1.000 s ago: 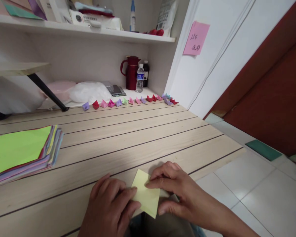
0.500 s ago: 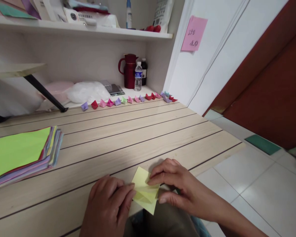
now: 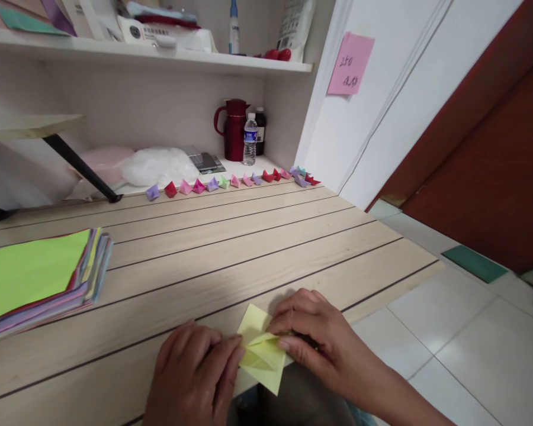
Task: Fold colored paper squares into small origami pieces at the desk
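A small yellow folded paper (image 3: 263, 362) lies at the near edge of the wooden table, its lower corner reaching past the edge. My left hand (image 3: 195, 370) pinches its left corner between thumb and forefinger. On the right side, my right hand (image 3: 313, 334) has thumb and forefinger closed on the paper, where a fold stands slightly raised. The layers under the fingertips are hidden.
A stack of coloured paper sheets (image 3: 35, 272) lies on the left of the table (image 3: 231, 248). Small folded paper boats (image 3: 198, 186) line the back edge. Behind them stand a dark red jug (image 3: 235, 130) and a water bottle (image 3: 250, 141).
My right thumb has moved up and in onto the paper, and a fold in the middle now stands up more. My left hand keeps its pinch. The view has shifted slightly.
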The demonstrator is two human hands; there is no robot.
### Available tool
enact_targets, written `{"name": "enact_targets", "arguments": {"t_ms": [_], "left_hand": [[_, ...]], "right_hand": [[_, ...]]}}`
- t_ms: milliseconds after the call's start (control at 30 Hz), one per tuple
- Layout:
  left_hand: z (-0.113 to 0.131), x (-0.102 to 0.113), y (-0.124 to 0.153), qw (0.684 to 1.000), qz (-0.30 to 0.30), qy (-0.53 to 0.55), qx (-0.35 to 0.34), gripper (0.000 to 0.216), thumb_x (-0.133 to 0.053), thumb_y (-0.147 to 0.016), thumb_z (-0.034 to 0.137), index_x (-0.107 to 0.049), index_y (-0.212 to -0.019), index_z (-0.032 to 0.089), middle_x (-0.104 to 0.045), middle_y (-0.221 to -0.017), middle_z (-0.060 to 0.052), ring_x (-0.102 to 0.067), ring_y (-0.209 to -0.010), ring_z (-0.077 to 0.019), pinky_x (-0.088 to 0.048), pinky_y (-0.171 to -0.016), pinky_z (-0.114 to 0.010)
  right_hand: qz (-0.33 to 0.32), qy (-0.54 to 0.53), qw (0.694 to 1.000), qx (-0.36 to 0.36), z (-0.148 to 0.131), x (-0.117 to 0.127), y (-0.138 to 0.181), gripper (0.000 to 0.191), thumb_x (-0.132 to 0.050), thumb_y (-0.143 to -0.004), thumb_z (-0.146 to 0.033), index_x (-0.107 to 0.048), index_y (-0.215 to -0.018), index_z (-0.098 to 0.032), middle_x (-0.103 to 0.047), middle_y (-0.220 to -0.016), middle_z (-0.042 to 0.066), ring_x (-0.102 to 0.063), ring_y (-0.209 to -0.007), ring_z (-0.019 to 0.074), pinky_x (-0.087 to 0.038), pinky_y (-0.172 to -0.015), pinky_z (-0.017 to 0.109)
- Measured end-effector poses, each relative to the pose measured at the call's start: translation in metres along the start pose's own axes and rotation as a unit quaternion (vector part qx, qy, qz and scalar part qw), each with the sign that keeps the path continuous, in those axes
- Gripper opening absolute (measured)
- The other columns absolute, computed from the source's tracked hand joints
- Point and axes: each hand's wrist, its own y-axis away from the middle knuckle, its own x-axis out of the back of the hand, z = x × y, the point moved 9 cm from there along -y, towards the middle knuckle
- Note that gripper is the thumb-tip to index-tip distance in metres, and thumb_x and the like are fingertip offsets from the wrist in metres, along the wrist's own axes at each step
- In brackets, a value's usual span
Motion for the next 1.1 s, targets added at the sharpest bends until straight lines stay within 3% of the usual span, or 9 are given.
{"name": "enact_targets", "arguments": {"t_ms": [100, 167, 267, 367, 600, 733, 867, 967, 1100], "left_hand": [[0.0, 0.0, 0.001, 1.0, 0.007, -0.016, -0.007, 0.016, -0.059, -0.09, 0.025, -0.063, -0.105, 0.026, -0.065, -0.081, 0.004, -0.061, -0.075, -0.0156, -0.04, -0.086, -0.037], [0.0, 0.001, 0.002, 1.0, 0.012, -0.024, -0.008, 0.015, -0.058, -0.091, 0.025, -0.063, -0.105, 0.025, -0.065, -0.081, 0.004, -0.061, -0.075, -0.0156, -0.037, -0.089, -0.038], [0.002, -0.001, 0.004, 0.999, 0.009, -0.034, -0.023, 0.018, -0.057, -0.091, 0.025, -0.062, -0.108, 0.023, -0.066, -0.08, 0.004, -0.061, -0.074, -0.0151, -0.034, -0.093, -0.038], [0.005, -0.002, 0.005, 0.998, 0.003, -0.042, -0.038, 0.021, -0.057, -0.09, 0.025, -0.062, -0.111, 0.023, -0.067, -0.081, 0.003, -0.061, -0.074, -0.015, -0.032, -0.097, -0.04], [0.008, 0.004, 0.003, 0.999, 0.016, -0.021, -0.037, 0.032, -0.062, -0.087, 0.046, -0.063, -0.109, 0.022, -0.067, -0.081, 0.002, -0.061, -0.075, -0.0171, -0.028, -0.102, -0.043], [0.005, 0.004, 0.0, 0.999, 0.02, -0.036, -0.006, 0.021, -0.063, -0.087, 0.041, -0.064, -0.102, 0.026, -0.065, -0.08, 0.003, -0.062, -0.076, -0.0157, -0.023, -0.108, -0.042], [0.002, 0.006, 0.0, 0.995, 0.051, -0.078, 0.023, 0.02, -0.067, -0.083, 0.039, -0.065, -0.098, 0.026, -0.067, -0.094, -0.002, -0.064, -0.085, -0.0188, -0.023, -0.109, -0.045], [0.005, 0.004, 0.001, 0.995, 0.048, -0.083, 0.003, 0.02, -0.067, -0.082, 0.033, -0.065, -0.1, 0.027, -0.069, -0.102, -0.004, -0.065, -0.089, -0.0188, -0.021, -0.112, -0.043], [0.005, 0.003, 0.001, 0.997, 0.036, -0.062, -0.008, 0.018, -0.065, -0.084, 0.032, -0.064, -0.101, 0.031, -0.072, -0.101, 0.002, -0.066, -0.09, -0.0146, -0.015, -0.117, -0.037]], "right_hand": [[-0.028, -0.013, 0.999, 0.018, -0.003, 0.0, 0.001, 0.029, -0.061, -0.094, -0.047, -0.067, -0.111, -0.025, -0.067, -0.111, 0.005, -0.059, -0.106, 0.0214, -0.043, -0.093, 0.038], [-0.033, -0.015, 0.999, 0.025, -0.003, 0.001, 0.001, 0.032, -0.064, -0.091, -0.05, -0.067, -0.111, -0.025, -0.067, -0.112, 0.005, -0.059, -0.105, 0.0213, -0.043, -0.093, 0.038], [-0.015, -0.015, 1.0, 0.012, -0.001, 0.001, 0.0, 0.016, -0.062, -0.096, -0.034, -0.067, -0.109, -0.025, -0.069, -0.108, 0.004, -0.061, -0.103, 0.0196, -0.044, -0.091, 0.037], [0.001, -0.008, 1.0, 0.001, 0.0, 0.0, -0.001, 0.015, -0.057, -0.098, -0.023, -0.067, -0.108, -0.027, -0.069, -0.104, 0.002, -0.061, -0.101, 0.0188, -0.043, -0.09, 0.037], [0.032, 0.024, 0.999, -0.021, 0.002, -0.002, -0.001, 0.013, -0.055, -0.097, -0.022, -0.067, -0.099, -0.026, -0.069, -0.099, 0.002, -0.061, -0.095, 0.0191, -0.043, -0.085, 0.036], [0.051, 0.038, 0.998, -0.024, 0.002, -0.003, 0.0, 0.013, -0.055, -0.096, -0.021, -0.066, -0.098, -0.026, -0.068, -0.098, 0.001, -0.06, -0.091, 0.019, -0.042, -0.082, 0.037], [0.035, 0.052, 0.998, -0.009, 0.001, -0.006, 0.002, 0.012, -0.059, -0.094, -0.02, -0.065, -0.102, -0.027, -0.066, -0.103, 0.001, -0.058, -0.094, 0.0203, -0.04, -0.083, 0.038], [0.013, 0.07, 0.997, 0.009, 0.0, -0.009, 0.005, 0.017, -0.062, -0.092, -0.02, -0.063, -0.107, -0.027, -0.064, -0.108, 0.003, -0.057, -0.096, 0.0216, -0.04, -0.084, 0.04], [0.01, 0.075, 0.997, 0.006, 0.0, -0.009, 0.004, 0.016, -0.056, -0.093, -0.015, -0.062, -0.104, -0.025, -0.064, -0.105, 0.004, -0.056, -0.094, 0.0217, -0.042, -0.083, 0.04]]}}
